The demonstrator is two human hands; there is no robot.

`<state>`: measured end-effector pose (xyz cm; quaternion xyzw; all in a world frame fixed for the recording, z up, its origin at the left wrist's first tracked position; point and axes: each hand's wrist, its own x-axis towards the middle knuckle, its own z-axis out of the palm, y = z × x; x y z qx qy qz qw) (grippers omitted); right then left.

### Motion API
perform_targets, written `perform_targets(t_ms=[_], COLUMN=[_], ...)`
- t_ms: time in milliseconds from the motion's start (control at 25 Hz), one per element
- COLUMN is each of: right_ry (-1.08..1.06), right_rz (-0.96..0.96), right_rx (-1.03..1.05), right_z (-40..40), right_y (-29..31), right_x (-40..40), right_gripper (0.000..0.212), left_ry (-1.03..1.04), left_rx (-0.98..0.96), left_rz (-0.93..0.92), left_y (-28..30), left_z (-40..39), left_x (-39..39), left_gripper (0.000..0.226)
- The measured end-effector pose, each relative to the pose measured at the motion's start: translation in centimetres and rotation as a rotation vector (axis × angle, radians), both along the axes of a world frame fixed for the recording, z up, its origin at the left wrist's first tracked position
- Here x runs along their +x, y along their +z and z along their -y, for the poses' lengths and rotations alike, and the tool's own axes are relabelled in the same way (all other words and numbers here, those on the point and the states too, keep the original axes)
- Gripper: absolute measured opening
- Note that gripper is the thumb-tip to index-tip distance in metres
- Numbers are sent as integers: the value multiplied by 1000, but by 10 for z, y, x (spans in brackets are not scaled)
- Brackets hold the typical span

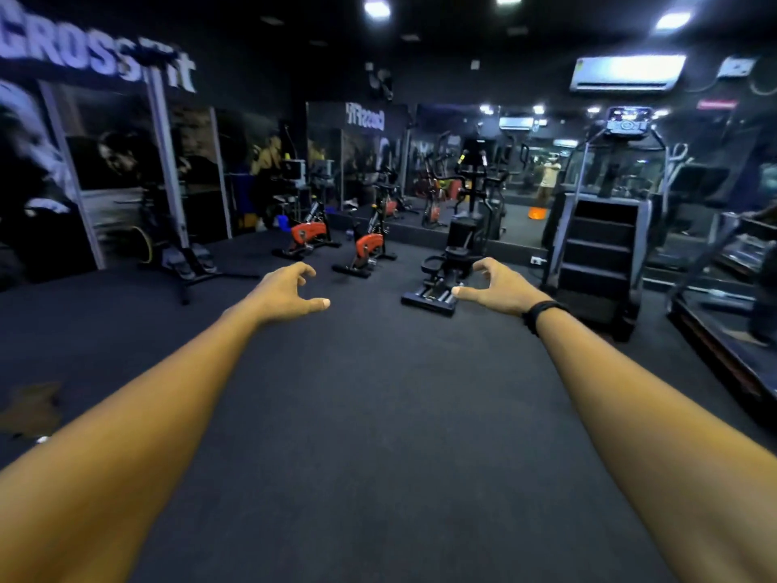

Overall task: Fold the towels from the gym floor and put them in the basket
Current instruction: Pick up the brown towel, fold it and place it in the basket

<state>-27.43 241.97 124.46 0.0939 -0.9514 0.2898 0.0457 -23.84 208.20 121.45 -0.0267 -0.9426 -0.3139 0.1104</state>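
Note:
Both my arms stretch straight out in front of me above the dark gym floor (378, 414). My left hand (290, 294) hangs in the air with loosely curled fingers and holds nothing. My right hand (496, 288), with a black band on the wrist, mirrors it, fingers loosely curled and empty. A brownish cloth-like patch (31, 408) lies on the floor at the far left; it is too blurred to name. An orange thing (537, 213) shows in the far mirror; whether it is the basket is unclear.
Two orange exercise bikes (309, 235) (370, 246) stand ahead on the left. A black stepper machine (450, 263) is ahead in the centre. A stair climber (601, 246) and a treadmill (723, 296) line the right side. Mirrors cover the far wall.

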Motion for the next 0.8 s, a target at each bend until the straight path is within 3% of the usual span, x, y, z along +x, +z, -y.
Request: perform_targets(t_ms=[360, 800], right_ry=[367, 773], right_rz=[-17, -13], right_rx=[0, -29], right_z=[230, 569], right_y=[4, 3], right_x=[-5, 63], right_gripper=[81, 79], left_ry=[289, 765], left_rx=[-44, -32], left_rz=[-5, -13], left_y=[13, 12], left_z=[187, 460], left_x=[91, 277], left_gripper=[67, 66])
